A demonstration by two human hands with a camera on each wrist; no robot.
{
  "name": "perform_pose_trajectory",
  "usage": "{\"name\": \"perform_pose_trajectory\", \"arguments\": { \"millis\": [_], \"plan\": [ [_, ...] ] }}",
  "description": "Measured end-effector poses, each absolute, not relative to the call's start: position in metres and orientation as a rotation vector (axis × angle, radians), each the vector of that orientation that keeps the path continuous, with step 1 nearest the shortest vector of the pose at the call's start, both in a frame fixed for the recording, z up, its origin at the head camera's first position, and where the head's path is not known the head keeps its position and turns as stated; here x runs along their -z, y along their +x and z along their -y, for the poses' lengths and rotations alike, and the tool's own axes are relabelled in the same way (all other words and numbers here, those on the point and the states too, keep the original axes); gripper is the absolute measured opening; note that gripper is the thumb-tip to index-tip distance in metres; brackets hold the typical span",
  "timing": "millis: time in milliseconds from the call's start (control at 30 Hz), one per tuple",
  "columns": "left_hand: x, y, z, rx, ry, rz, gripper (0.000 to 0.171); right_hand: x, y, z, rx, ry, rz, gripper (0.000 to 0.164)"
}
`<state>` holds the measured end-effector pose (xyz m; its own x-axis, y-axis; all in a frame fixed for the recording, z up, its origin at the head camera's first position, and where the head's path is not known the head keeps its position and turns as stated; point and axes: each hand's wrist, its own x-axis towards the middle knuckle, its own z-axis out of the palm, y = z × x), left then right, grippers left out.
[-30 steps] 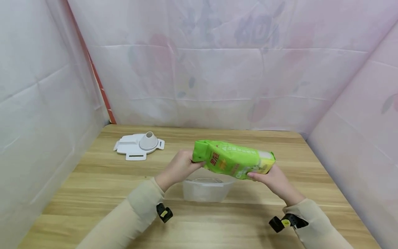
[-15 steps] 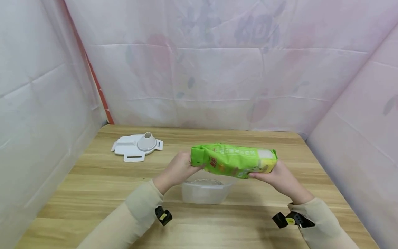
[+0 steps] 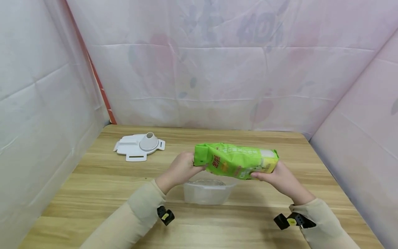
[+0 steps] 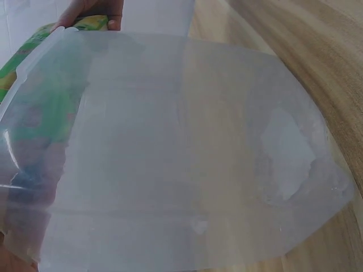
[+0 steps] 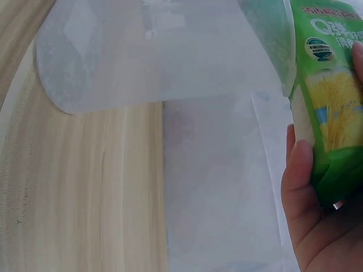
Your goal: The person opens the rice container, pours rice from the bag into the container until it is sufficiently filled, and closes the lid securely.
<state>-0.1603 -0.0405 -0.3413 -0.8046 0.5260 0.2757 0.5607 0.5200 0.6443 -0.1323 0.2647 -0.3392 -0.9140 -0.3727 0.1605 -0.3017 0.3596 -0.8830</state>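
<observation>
A green and yellow printed food bag (image 3: 236, 160) lies nearly level in the air above a translucent plastic container (image 3: 205, 196). My left hand (image 3: 181, 170) grips its folded left end. My right hand (image 3: 280, 180) holds the other end, thumb in front and fingers mostly hidden behind the bag. The right wrist view shows that hand (image 5: 306, 221) curled round the lower end of the bag (image 5: 334, 107), which carries a picture of wheat ears. The container's wall (image 4: 142, 147) fills the left wrist view, with a pale patch seen through it near the bottom.
A white plastic lid (image 3: 129, 147) with a cone-shaped piece (image 3: 149, 141) on it lies at the table's back left. The wooden table (image 3: 102, 193) is enclosed by pale cloth walls (image 3: 217, 76) at the back and both sides.
The bag has rolled slightly and come closer to level, and its right end has shifted a little right with my right hand. Both hands keep their hold. The container and lid stay put.
</observation>
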Motion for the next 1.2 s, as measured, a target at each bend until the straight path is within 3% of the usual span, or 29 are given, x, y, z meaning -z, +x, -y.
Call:
{"name": "perform_pose_trajectory", "arguments": {
  "millis": [1200],
  "plan": [
    [0.3422, -0.1634, 0.0408, 1.153, -1.003, 2.708, 0.005, 0.3416, -0.1331, -0.2652, 1.616, -0.638, -2.511, 0.032]
  ]
}}
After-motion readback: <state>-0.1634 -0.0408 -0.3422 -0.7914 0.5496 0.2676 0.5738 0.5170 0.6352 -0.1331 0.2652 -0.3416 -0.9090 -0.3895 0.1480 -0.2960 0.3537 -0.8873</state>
